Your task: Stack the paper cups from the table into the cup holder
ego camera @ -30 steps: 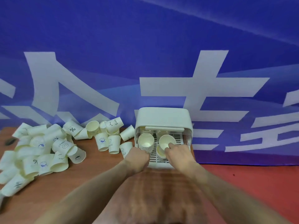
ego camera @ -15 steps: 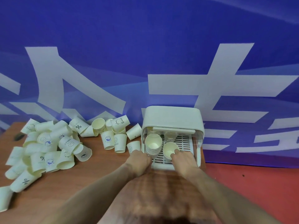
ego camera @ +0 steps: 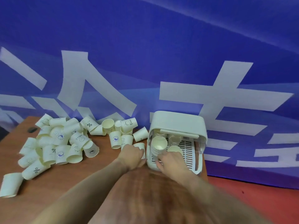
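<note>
The white cup holder stands at the table's right end, its front open. Inside at the left leans a stack of nested paper cups. My right hand is in the holder's front, fingers curled on a cup on the slotted tray. My left hand is just left of the holder, fingers curled over the lower part of a single paper cup; the grip itself is hidden. Several loose cups lie heaped on the table's left half.
The wooden table ends right behind the holder at a blue banner wall. A small group of upright cups stands close to the holder's left side. Red floor shows to the right.
My left hand has slid left from the holder's front corner onto the single cup beside it. My right hand has lowered its cup onto the tray and drawn back a little.
</note>
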Demonstrator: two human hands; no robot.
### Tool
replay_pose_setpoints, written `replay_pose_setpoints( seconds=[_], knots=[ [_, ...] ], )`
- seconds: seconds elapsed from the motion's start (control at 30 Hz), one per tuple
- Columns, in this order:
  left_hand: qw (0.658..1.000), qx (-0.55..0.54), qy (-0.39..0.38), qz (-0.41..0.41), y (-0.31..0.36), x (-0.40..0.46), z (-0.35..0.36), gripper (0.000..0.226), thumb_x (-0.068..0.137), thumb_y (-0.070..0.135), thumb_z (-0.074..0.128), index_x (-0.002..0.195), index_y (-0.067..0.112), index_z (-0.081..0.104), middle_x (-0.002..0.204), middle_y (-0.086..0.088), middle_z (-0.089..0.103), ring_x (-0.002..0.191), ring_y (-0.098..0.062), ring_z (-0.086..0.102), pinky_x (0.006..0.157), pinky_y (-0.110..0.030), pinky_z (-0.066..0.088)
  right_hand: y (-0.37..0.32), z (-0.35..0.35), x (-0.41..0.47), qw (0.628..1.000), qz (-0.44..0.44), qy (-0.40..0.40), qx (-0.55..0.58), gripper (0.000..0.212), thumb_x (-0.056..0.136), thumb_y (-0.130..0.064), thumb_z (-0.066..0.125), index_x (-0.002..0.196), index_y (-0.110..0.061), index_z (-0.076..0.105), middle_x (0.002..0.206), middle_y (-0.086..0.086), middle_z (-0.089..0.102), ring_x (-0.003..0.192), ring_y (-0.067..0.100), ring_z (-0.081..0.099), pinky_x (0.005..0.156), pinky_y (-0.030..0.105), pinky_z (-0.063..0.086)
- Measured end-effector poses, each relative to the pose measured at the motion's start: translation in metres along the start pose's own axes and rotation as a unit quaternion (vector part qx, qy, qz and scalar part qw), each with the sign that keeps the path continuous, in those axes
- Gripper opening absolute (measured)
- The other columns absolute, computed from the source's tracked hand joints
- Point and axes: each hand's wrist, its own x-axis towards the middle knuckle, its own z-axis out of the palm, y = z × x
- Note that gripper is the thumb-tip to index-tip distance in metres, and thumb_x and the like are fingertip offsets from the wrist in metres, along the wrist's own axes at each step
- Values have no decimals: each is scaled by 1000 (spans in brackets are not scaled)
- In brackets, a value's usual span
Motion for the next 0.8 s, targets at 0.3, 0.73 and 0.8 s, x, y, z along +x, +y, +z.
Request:
replay_pose_setpoints(
  seconds=[0.3, 0.73, 0.8],
  knots=[
    [973, -93, -3, -213, -98, -96, 29, 96, 79, 85, 19, 156, 29, 3, 163, -6, -3, 150, -27, -5, 119, -52, 6, -80, -14, 52, 990, -94, -96, 35, 83, 87, -69, 42, 154, -35, 8, 163, 2, 0, 149, 26, 0, 119, 47, 11],
    [918, -133, -80, -365, -228, -227, 119, 98, 80, 85, 21, 156, 27, -1, 163, -5, -3, 150, -27, -6, 119, -53, 4, -230, 8, 142, 972, -185, -148, 8, 84, 88, -65, 44, 155, -32, 5, 163, 3, -5, 149, 24, -12, 120, 47, 5],
    [917, -129, -91, -367, -243, -231, 132, 99, 79, 86, 18, 156, 27, -1, 164, -6, -1, 150, -28, -4, 118, -53, 7, -248, 15, 153, 969, -193, -152, 3, 83, 88, -64, 45, 155, -32, 6, 163, 4, -3, 149, 25, -9, 120, 47, 7]
  ],
)
